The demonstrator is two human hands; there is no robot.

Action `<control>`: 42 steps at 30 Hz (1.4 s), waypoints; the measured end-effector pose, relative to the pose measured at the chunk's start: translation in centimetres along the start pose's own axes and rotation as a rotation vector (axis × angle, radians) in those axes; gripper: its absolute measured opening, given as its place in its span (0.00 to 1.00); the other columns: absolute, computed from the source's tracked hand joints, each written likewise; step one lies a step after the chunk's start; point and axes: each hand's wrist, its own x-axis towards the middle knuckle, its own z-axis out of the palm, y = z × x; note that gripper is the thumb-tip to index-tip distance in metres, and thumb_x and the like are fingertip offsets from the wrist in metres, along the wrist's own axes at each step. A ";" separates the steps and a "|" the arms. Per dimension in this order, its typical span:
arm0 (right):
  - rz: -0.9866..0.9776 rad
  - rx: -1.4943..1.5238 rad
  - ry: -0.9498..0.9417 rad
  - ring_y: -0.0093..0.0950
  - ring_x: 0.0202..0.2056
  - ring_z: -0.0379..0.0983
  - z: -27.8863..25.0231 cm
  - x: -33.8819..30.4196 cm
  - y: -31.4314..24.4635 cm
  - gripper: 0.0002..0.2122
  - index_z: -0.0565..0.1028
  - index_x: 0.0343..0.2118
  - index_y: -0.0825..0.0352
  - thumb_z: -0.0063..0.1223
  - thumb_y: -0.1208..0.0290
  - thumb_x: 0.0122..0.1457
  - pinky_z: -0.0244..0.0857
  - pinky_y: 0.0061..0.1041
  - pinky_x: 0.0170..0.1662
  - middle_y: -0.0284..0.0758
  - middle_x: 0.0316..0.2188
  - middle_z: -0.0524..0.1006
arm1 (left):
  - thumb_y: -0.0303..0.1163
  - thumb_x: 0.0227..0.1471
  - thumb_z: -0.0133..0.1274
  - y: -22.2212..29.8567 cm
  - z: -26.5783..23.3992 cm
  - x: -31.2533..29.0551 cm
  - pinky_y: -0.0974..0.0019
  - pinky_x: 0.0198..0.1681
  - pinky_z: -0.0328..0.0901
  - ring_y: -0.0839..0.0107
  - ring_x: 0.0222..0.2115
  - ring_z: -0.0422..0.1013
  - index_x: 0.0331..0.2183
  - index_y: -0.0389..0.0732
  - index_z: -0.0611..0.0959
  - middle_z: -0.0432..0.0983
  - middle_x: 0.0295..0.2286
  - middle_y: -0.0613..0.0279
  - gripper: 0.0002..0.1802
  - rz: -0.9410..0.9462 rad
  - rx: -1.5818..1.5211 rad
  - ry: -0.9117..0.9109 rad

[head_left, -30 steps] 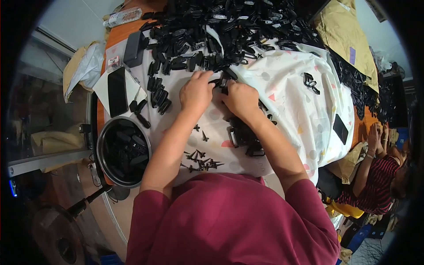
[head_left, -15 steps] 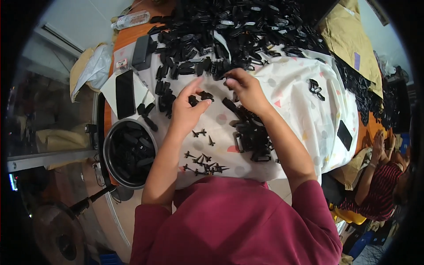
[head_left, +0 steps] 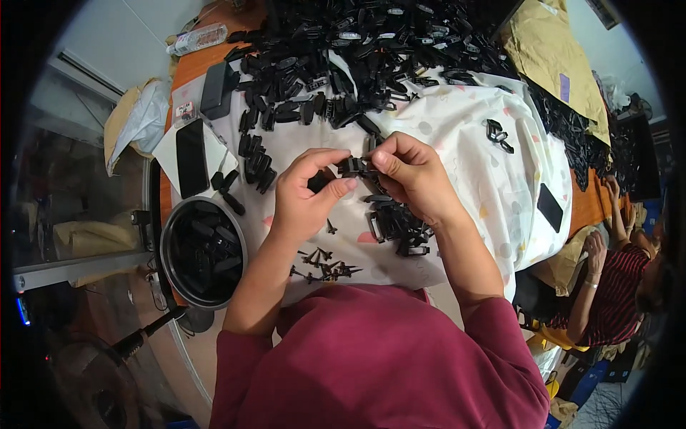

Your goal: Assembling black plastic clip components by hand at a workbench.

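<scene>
Black plastic, and it was right at the centre of the action: a small slotted part [head_left: 352,167] was up off the cloth, between the two hands! The right hand [head_left: 416,175] had it pinched at its right end, thumb against fingers; the left hand [head_left: 299,199], thumb and forefinger curved about the other end, had a second dark piece [head_left: 320,181] tucked in its grasp. Whether those left fingertips pressed on the slotted part, you couldn't tell. Just below, loose on the white patterned cloth [head_left: 493,236], lay a scatter of dark pointed pegs [head_left: 327,270], and by the right wrist sat a cluster of black frames [head_left: 396,223]. Over on the left, a neat row of black pieces [head_left: 256,163], then a round metal bowl [head_left: 166,247] loaded with more, and a black smartphone [head_left: 191,159] beyond it on a white sheet [head_left: 166,151]. Up top, what a heap of black parts [head_left: 386,46], with a clear bottle [head_left: 200,39] lying left of it! Far right, a co-worker in a striped top [head_left: 616,297] sat near a brown paper bag [head_left: 568,261].
</scene>
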 end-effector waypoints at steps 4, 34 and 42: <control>-0.056 -0.086 -0.011 0.12 0.14 0.54 -0.1 -0.8 0.1 0.07 0.70 0.24 0.67 0.52 0.70 0.53 0.44 0.12 0.15 0.25 0.17 0.66 | 0.23 0.36 0.60 0.3 0.0 -0.3 0.75 0.30 0.63 0.77 0.28 0.68 0.32 0.36 0.78 0.73 0.30 0.61 0.15 0.018 -0.068 -0.022; 0.214 -1.785 0.927 0.46 0.48 0.60 -25.4 2.4 1.0 0.26 0.64 0.51 0.46 0.45 0.43 0.48 0.55 0.37 0.50 0.40 0.51 0.63 | 0.32 0.46 0.52 1.0 -13.5 -9.2 0.64 0.37 0.63 0.59 0.32 0.68 0.37 0.34 0.76 0.72 0.33 0.52 0.16 -0.331 1.177 0.446; -0.379 -1.239 0.742 0.33 0.36 0.70 -23.6 3.9 2.1 0.11 0.74 0.35 0.64 0.50 0.71 0.47 0.64 0.28 0.39 0.38 0.34 0.74 | 0.28 0.39 0.55 -0.6 -4.8 -3.7 0.60 0.43 0.59 0.57 0.39 0.66 0.37 0.42 0.77 0.70 0.37 0.55 0.17 -0.010 1.022 -0.012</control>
